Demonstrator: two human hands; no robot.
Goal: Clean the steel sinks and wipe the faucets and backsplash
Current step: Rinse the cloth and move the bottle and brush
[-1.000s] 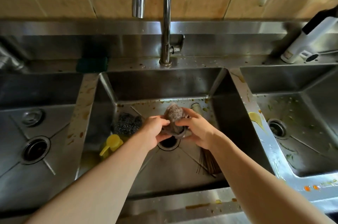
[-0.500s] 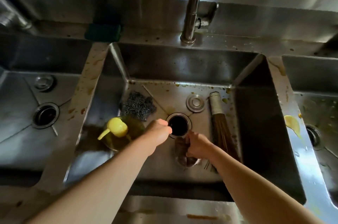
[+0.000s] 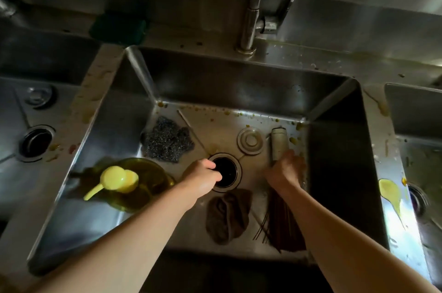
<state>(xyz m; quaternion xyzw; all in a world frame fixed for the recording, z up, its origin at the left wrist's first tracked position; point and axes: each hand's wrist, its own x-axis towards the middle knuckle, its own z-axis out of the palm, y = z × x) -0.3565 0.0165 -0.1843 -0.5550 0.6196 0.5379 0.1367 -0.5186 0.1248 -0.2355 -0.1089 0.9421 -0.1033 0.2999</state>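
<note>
the left hand (image 3: 202, 179) hung over the middle sink (image 3: 239, 82) with its fingers curled into a loose fist that held nothing, the knuckles just at the left rim of the open drain hole (image 3: 224, 173). the right hand (image 3: 285, 169) was down on the sink floor to the right of the drain, its fingers wrapped around the brush (image 3: 278, 143) where the pale handle met the dark bristles; the handle stuck out beyond the fingers toward the back wall, and the bristles (image 3: 279, 225) fanned out behind the wrist toward the near edge.

a crumpled brown cloth (image 3: 227, 216) lay on the sink floor between the two forearms, just nearer than the drain and touched by neither hand. beyond the left fingers sat a steel wool pad (image 3: 168, 140), and to the left of that hand a yellow-green bottle with a yellow pump top (image 3: 119, 180). the round drain plug (image 3: 250, 140) lay just beyond the drain, between the two hands' fingertips and beside the brush handle.

the faucet (image 3: 251, 17) rose from the back ledge, well beyond both hands, in front of the steel backsplash (image 3: 358, 19). a dark green sponge (image 3: 118, 28) rested on the ledge far to the left. food specks dotted the back of the sink floor and the ledge, and a yellow smear (image 3: 389, 193) marked the divider to the right of the right hand. the left sink (image 3: 35, 142) and the right sink (image 3: 421, 173) flanked the middle one.
</note>
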